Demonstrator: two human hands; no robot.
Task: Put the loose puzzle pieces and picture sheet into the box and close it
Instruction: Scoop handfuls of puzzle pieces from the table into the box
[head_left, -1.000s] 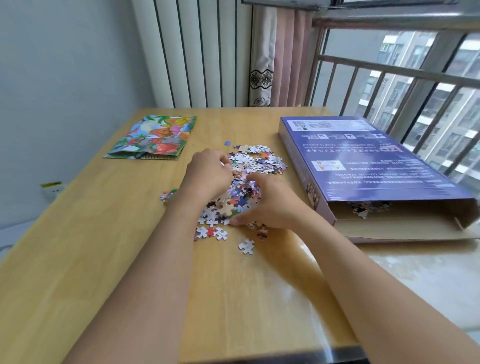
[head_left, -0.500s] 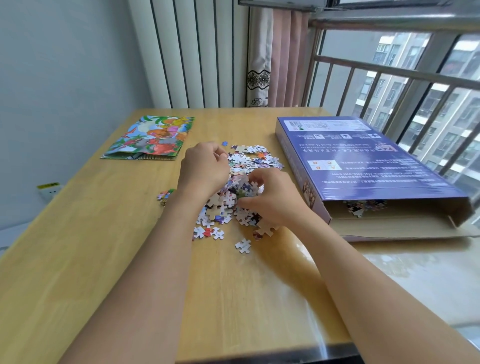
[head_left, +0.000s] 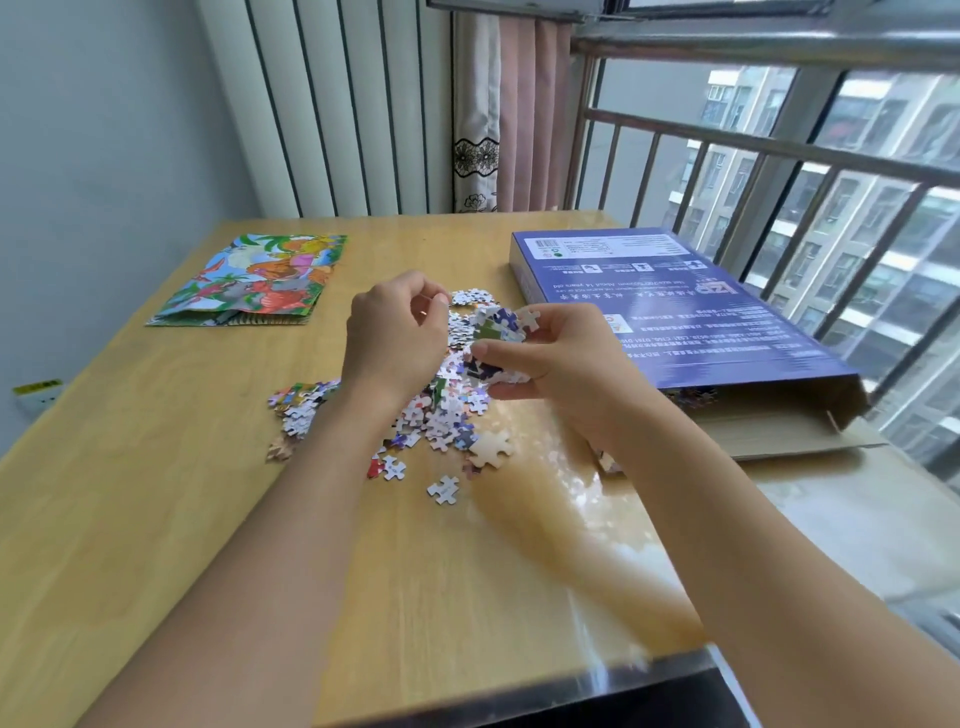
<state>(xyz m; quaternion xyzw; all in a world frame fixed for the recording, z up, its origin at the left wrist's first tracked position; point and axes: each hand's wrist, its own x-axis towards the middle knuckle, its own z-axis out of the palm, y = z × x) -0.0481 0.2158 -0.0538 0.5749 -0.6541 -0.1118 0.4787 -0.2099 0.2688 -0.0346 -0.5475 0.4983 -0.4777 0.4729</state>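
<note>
Wooden tabletop (head_left: 156, 493): right hand (head_left: 561, 358) grips light, loose cardboard puzzle pieces (head_left: 493, 332); left hand (head_left: 395, 338) curled, contents unclear. Scoop cupped.

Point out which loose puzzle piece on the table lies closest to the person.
The single white jigsaw piece lying alone on the wooden table, nearer the person than the main pile of pieces; every other piece sits farther back.

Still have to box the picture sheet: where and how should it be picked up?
Judging by its pose, pinch the near edge of the picture sheet, coming from the person's side. It lies flat on the table, and that edge looks slightly lifted where it folds.
</note>
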